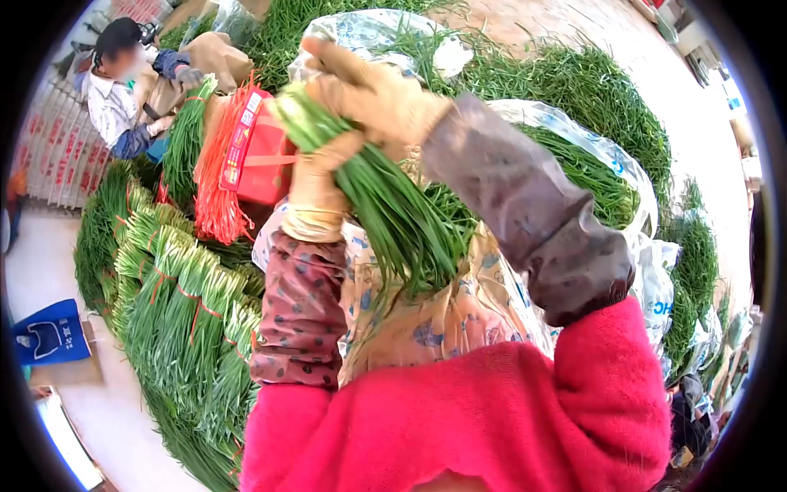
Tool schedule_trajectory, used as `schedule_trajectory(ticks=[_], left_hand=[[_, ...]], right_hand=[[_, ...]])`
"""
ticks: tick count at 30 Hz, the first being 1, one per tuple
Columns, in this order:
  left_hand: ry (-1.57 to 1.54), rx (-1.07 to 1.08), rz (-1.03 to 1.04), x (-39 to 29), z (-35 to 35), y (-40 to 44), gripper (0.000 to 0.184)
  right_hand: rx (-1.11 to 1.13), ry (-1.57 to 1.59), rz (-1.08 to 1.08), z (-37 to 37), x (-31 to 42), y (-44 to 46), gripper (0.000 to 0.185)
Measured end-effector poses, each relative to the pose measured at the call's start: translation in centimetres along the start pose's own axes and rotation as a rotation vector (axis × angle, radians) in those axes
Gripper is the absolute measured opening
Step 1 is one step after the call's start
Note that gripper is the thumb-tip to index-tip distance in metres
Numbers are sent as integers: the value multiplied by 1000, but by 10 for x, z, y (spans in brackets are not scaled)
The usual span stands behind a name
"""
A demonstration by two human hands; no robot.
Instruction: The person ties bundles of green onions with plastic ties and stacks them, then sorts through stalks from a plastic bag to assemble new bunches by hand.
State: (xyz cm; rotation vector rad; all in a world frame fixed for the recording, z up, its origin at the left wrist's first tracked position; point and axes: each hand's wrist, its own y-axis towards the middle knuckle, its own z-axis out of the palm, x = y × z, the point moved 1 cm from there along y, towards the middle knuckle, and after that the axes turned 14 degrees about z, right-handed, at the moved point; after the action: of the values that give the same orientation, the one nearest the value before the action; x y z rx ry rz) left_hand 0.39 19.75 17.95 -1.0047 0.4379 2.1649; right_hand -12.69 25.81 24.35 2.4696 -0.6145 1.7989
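Observation:
A bunch of green chives [402, 213] slants across the middle of the head view, pale stem ends up and to the left, leaves hanging down to the right. My left hand [318, 193], in a beige glove, is closed around the bunch below its pale ends. My right hand [381, 94], gloved as well, is beside those ends with its fingers stretched out and slightly blurred. Whether its palm touches the stems I cannot tell. Under the leaves, a patterned plastic apron [443, 328] covers my lap.
Tied chive bundles [180, 328] are stacked at the left. Orange-red ties [217, 189] hang beside a red box [266, 160]. Loose chives [574, 98] and plastic bags [648, 197] lie behind and to the right. Another person [131, 90] sits at upper left holding chives.

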Motion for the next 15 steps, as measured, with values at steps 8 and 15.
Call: schedule_trajectory(ticks=[8, 15], left_hand=[[-2, 11, 349, -88, -91, 38, 28], [84, 56, 390, -94, -82, 29, 48]], right_hand=[[501, -666, 455, 29, -165, -66, 50], [-203, -638, 72, -17, -102, -43, 55]])
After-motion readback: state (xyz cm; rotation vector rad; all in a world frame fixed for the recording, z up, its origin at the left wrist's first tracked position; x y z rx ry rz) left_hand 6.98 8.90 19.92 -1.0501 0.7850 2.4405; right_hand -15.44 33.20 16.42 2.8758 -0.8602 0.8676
